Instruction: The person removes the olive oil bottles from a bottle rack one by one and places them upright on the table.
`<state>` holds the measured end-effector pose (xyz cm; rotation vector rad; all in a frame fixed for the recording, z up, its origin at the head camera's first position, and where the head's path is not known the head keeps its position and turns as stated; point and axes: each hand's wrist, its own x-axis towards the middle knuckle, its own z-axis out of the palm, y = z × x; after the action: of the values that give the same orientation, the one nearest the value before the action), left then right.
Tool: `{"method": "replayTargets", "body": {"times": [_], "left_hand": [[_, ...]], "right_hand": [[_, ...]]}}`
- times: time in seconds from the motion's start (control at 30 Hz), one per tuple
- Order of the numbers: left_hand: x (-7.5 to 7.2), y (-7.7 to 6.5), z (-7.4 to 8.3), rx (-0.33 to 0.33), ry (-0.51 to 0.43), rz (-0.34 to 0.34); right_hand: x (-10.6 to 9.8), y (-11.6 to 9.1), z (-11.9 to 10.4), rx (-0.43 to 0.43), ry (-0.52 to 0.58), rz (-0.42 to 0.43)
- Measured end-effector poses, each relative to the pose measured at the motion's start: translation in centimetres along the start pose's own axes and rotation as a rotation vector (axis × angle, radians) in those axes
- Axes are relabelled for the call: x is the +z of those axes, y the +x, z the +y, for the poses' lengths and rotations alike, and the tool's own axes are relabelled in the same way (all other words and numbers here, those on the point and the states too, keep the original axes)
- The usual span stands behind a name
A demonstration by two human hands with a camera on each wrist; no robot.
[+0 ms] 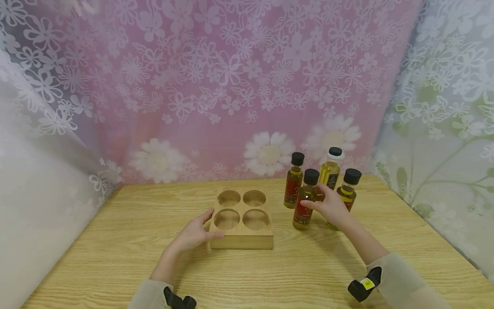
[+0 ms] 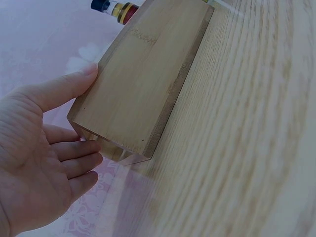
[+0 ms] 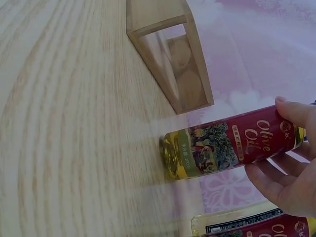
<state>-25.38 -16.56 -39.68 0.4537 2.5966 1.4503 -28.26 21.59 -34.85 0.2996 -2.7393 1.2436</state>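
A light wooden bottle holder (image 1: 241,241) with round holes in its top stands on the table. Against its left side rests my left hand (image 1: 193,233), the thumb at the front corner and the fingers loosely straight along the open end. My right hand (image 1: 332,207) pinches an olive oil bottle (image 1: 302,211) between thumb and fingers at the upper part of its red label. That bottle is upright, its base close to the tabletop, right of the holder. In the right wrist view its label (image 3: 217,145) faces the camera.
Around the right hand stand two more red-labelled bottles, one behind (image 1: 292,189) and one to the right (image 1: 351,189), partly hidden. A white-necked bottle of yellow oil (image 1: 330,169) stands at the back. Floral curtains (image 1: 231,86) enclose the wooden table (image 1: 135,231).
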Motion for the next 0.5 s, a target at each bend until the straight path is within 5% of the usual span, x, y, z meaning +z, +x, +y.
{"method": "replayTargets", "body": {"times": [0.5], "left_hand": [[0.10, 0.11, -0.29, -0.005, 0.013, 0.001]], "right_hand": [[0.24, -0.03, 0.55, -0.006, 0.010, 0.002]]}}
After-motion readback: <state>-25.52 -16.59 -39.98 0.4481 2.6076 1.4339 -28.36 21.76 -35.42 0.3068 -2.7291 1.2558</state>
